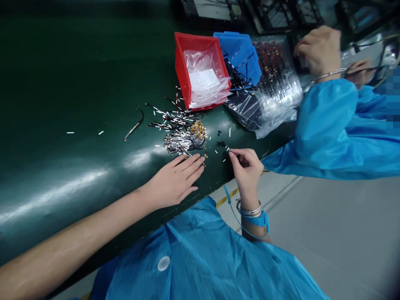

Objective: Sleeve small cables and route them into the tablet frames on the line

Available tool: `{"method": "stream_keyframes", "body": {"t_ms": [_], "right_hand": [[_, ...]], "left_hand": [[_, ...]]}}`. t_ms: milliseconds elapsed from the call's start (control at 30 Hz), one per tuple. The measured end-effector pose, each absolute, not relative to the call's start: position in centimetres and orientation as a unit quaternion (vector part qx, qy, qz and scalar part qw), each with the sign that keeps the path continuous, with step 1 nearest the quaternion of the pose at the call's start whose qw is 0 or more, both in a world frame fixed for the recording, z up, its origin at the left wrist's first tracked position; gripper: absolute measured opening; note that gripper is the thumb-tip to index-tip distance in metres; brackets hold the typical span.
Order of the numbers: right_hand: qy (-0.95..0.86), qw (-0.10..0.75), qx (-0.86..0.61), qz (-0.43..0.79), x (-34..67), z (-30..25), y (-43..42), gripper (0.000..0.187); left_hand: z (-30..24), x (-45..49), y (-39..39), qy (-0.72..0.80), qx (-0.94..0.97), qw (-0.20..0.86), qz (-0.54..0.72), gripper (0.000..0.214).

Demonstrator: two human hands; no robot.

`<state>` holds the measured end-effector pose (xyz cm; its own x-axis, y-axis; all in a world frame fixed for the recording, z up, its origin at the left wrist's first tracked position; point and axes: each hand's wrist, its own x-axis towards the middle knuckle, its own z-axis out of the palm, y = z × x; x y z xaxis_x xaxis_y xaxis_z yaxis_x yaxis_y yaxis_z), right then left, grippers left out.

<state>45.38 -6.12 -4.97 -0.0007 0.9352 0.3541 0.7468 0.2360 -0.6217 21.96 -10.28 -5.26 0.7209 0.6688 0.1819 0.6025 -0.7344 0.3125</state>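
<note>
My left hand (179,177) lies flat on the green table (78,91), fingers stretched out. Its fingertips reach the near edge of a pile of short black cables with white sleeves (178,141). Small gold-coloured connector pieces (197,130) are heaped at the right of that pile, and a few lie by my fingertips. My right hand (248,166) is closed in a pinch near the table's front edge. White bits (227,148) lie at its fingertips, with small black scraps (221,144) just beyond. What the pinch holds is too small to make out.
Behind the pile stand a red bin (183,75) with clear bags and a blue bin (254,68) with black cables. Plastic bags (262,112) lie to their right. A co-worker's blue sleeve (328,125) and hand (323,50) occupy the right side. One cable (134,127) lies apart at left.
</note>
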Motion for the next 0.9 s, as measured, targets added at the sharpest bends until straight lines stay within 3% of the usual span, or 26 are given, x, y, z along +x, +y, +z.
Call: {"method": "stream_keyframes", "body": {"t_ms": [433, 900], "right_hand": [[-0.745, 0.343, -0.555, 0.141, 42.1, -4.5, -7.4, 0.008], [-0.780, 0.326, -0.534, 0.017, 40.4, -5.4, -8.0, 0.006]], "left_hand": [[-5.1, 22.1, -10.3, 0.345, 0.927, 0.078, 0.125, 0.049], [-5.2, 22.2, -10.3, 0.339, 0.932, 0.067, 0.110, 0.053]]}}
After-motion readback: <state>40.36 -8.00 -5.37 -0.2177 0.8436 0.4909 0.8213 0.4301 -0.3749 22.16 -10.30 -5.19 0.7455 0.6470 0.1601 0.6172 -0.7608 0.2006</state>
